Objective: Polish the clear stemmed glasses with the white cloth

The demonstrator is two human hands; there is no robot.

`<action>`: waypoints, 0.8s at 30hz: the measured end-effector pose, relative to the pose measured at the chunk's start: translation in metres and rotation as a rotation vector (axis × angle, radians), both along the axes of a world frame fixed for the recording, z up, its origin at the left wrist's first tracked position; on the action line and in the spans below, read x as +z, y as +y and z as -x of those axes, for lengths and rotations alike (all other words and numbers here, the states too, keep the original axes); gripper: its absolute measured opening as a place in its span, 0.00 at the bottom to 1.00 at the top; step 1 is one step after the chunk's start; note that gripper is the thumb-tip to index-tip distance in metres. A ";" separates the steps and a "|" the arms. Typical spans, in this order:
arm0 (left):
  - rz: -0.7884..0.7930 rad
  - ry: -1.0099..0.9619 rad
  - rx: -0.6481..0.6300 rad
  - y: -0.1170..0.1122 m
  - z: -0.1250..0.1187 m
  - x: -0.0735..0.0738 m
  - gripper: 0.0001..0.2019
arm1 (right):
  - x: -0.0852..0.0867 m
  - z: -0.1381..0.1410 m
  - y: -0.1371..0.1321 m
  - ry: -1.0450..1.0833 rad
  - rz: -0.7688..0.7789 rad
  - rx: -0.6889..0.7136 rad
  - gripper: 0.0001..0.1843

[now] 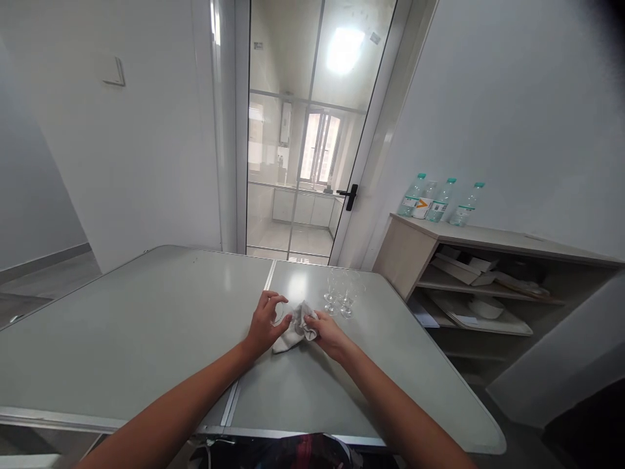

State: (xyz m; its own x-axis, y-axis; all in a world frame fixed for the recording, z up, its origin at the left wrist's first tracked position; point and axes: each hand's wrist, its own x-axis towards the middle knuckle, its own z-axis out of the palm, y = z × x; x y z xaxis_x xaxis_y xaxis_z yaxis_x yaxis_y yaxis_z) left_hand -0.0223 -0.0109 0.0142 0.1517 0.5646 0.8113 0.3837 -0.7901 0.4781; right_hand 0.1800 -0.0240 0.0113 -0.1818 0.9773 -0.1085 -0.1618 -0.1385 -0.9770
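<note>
My left hand (266,322) curls its fingers and thumb around a clear glass (279,312), whose round rim shows faintly between them. In my right hand (326,331) is a pale grey-white cloth (308,327), bunched up against the glass. One end of the cloth hangs down toward the tabletop, below my left thumb. The lower part of the held glass is hidden by the cloth and fingers. Just beyond my right hand, several clear stemmed glasses (346,303) stand upright, close together on the table.
The grey-green table (137,326) has a metal edge and a seam across it. A wooden shelf unit (488,238) at the right bears several plastic bottles (440,200), with boxes (463,267) and other items inside. A glass door (303,143) is behind the table.
</note>
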 end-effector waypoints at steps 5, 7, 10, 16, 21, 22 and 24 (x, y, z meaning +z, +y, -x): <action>-0.025 0.063 0.019 -0.001 0.002 0.001 0.12 | -0.003 0.001 0.000 -0.061 -0.046 0.001 0.22; -0.017 0.060 0.040 -0.001 0.002 0.002 0.13 | -0.002 -0.004 0.003 -0.075 -0.056 -0.055 0.21; -0.015 0.020 0.049 0.001 0.001 0.002 0.12 | 0.001 -0.010 0.005 -0.062 -0.047 -0.097 0.22; 0.002 0.014 0.024 0.003 0.002 -0.001 0.13 | 0.003 -0.001 -0.003 -0.043 0.009 0.022 0.26; 0.036 0.069 0.051 0.001 0.001 -0.001 0.14 | 0.000 -0.006 0.002 -0.128 -0.032 -0.060 0.21; 0.038 0.065 0.053 0.001 0.001 -0.001 0.14 | 0.001 -0.008 0.003 -0.133 -0.042 -0.083 0.21; 0.041 0.050 0.050 0.002 0.001 -0.002 0.14 | 0.002 -0.010 0.004 -0.131 -0.047 -0.104 0.21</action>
